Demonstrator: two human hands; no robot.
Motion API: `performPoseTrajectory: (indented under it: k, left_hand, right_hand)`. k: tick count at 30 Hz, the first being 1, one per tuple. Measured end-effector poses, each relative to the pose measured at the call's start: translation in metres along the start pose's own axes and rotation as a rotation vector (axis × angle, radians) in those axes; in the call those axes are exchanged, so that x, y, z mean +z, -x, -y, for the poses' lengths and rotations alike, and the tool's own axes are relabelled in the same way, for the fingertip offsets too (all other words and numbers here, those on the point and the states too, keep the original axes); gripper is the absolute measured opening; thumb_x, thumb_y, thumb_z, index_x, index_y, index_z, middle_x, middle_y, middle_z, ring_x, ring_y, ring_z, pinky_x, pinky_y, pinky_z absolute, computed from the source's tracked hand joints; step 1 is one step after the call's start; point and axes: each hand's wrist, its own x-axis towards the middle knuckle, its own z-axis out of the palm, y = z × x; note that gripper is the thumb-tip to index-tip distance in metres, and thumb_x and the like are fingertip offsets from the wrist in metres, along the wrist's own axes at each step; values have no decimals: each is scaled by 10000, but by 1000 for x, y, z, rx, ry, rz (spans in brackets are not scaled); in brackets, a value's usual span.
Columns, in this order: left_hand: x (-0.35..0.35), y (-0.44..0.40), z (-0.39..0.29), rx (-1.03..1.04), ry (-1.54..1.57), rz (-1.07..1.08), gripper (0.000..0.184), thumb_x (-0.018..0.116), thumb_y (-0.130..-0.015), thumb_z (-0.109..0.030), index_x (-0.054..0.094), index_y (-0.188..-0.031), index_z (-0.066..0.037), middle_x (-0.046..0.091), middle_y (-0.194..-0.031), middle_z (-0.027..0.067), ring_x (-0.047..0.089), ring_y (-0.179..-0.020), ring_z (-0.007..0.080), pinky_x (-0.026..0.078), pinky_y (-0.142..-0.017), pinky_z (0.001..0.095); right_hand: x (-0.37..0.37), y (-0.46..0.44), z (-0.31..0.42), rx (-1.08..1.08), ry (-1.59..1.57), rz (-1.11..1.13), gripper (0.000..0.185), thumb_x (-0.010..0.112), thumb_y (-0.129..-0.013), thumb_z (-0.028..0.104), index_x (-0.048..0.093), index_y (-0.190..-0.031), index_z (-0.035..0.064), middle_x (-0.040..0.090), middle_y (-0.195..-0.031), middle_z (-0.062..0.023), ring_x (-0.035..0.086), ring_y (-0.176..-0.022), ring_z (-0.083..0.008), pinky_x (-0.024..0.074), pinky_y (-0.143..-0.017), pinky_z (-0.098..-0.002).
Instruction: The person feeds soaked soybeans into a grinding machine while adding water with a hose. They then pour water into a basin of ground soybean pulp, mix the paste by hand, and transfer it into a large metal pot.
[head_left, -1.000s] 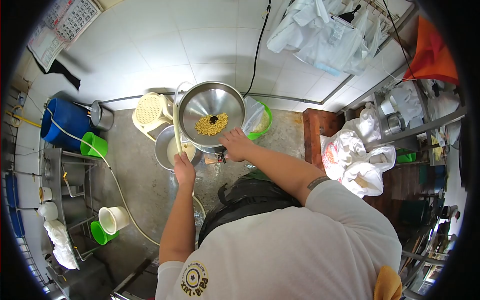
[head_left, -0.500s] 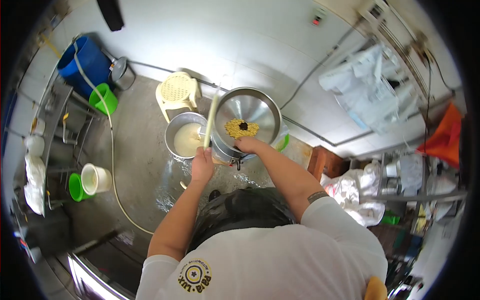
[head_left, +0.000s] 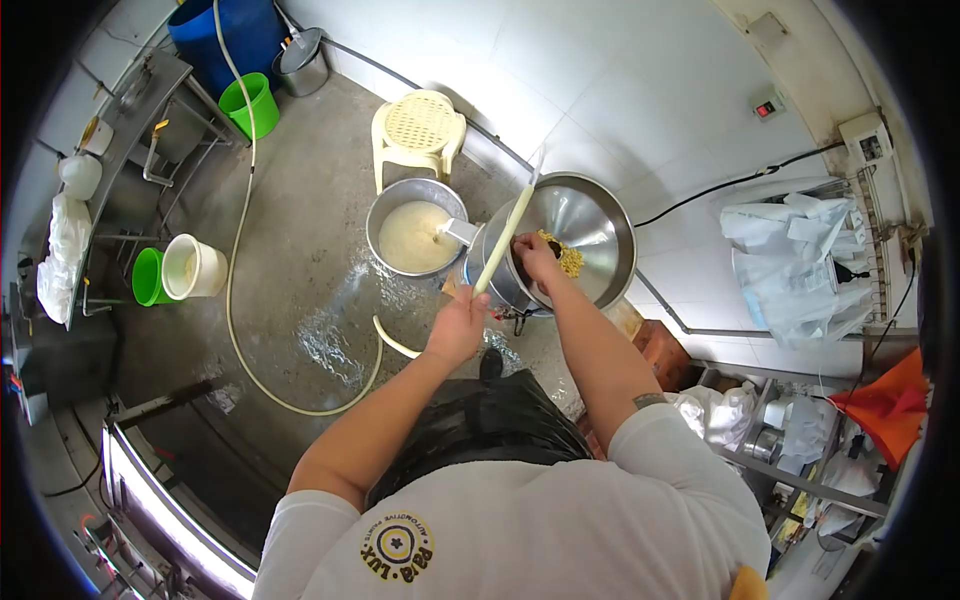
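My left hand (head_left: 461, 322) is closed around a pale hose (head_left: 507, 235), whose upper length slants up across the left rim of a wide steel hopper (head_left: 612, 215). My right hand (head_left: 538, 260) reaches inside the hopper, fingers curled at the yellowish beans (head_left: 570, 261) around its dark central hole; whether they pinch any is hidden. Left of the hopper, a white spout (head_left: 458, 230) points into a metal pot (head_left: 374, 228) holding creamy, pale liquid (head_left: 415, 238).
A cream plastic stool (head_left: 420, 125) stands behind the pot. Farther left are a blue barrel (head_left: 225, 45), a green bucket (head_left: 250, 108) and a white bucket (head_left: 195, 268). The hose loops over the wet floor (head_left: 325, 335). Shelving (head_left: 800, 480) stands at right.
The view has shifted, so the hopper and pot appear farther right and the pot higher. My right hand has moved left across the beans, toward the hole. My left hand keeps the hose.
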Motion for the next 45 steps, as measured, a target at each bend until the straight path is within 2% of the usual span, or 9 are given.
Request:
performPoseTrajectory:
  k: [5, 8, 15, 24, 29, 33, 35, 37, 45]
  left_hand:
    - [8, -7, -4, 9, -54, -39, 352, 490, -1088, -385, 571, -1125, -45, 655, -851, 279, 646, -833, 505, 502, -731, 537]
    - [14, -11, -6, -6, -55, -75, 346, 492, -1090, -374, 588, -1119, -43, 654, -834, 246, 654, -802, 449, 505, -728, 505]
    - [23, -2, -23, -15, -115, -175, 342, 492, -1093, -347, 572, -1040, -19, 619, -777, 227, 611, -726, 423, 492, -703, 488]
    - [15, 24, -27, -72, -153, -197, 346, 493, -1091, -351, 557, -1008, -21, 613, -764, 236, 620, -732, 445, 485, -692, 503]
    - [-6, 70, -39, -38, -255, -141, 339, 494, -1081, -354, 567, -1013, -30, 635, -787, 248, 633, -755, 473, 495, -697, 520]
    - [-33, 122, -34, -18, -535, 79, 341, 503, -1066, -358, 594, -1010, -34, 667, -834, 270, 651, -815, 503, 510, -716, 549]
    - [-46, 143, -33, -49, -599, 158, 342, 509, -1061, -356, 604, -1007, -32, 674, -848, 278, 651, -838, 515, 512, -721, 561]
    - [-58, 158, -30, -77, -519, -30, 354, 523, -1063, -349, 581, -958, -16, 644, -769, 260, 659, -739, 468, 506, -669, 539]
    - [-58, 182, -33, -47, 295, -478, 387, 476, -1107, -396, 509, -846, -112, 423, -615, -54, 376, -505, 55, 302, -457, 235]
  right_hand:
    - [-66, 3, 8, -121, 527, -162, 396, 643, -919, 279, 657, -1277, 110, 609, -1325, -255, 574, -1245, -447, 480, -1050, -481]
    - [-98, 17, 11, 247, 798, -185, 619, 668, -924, 352, 493, -1445, 68, 407, -1507, -280, 456, -1320, -550, 428, -1110, -564]
    - [-57, 33, 14, 65, 464, -190, 685, 735, -895, 344, 473, -1452, 43, 375, -1467, -331, 443, -1336, -522, 394, -1135, -575]
    - [-77, 17, 20, -288, 885, -109, 552, 678, -920, 299, 559, -1402, 56, 504, -1427, -196, 425, -1356, -483, 492, -1032, -553]
    - [-92, 16, 4, -198, 474, -135, 269, 633, -921, 220, 699, -1104, 34, 679, -1123, -264, 670, -1028, -464, 536, -937, -521]
    - [-86, 7, -10, -391, 798, 154, 178, 618, -912, 147, 698, -1001, 15, 726, -922, -191, 721, -848, -380, 590, -780, -478]
    - [-82, 34, 8, 226, 72, 381, 138, 577, -913, 75, 685, -972, 12, 713, -776, -96, 711, -687, -260, 587, -634, -392]
    - [-81, 48, 26, 174, 65, 473, 145, 546, -946, 73, 678, -947, 14, 690, -764, -46, 675, -639, -152, 558, -577, -317]
    - [-44, 28, 33, -429, 251, 238, 434, 564, -1016, 203, 546, -1413, 28, 596, -1376, -214, 550, -1314, -374, 455, -1096, -440]
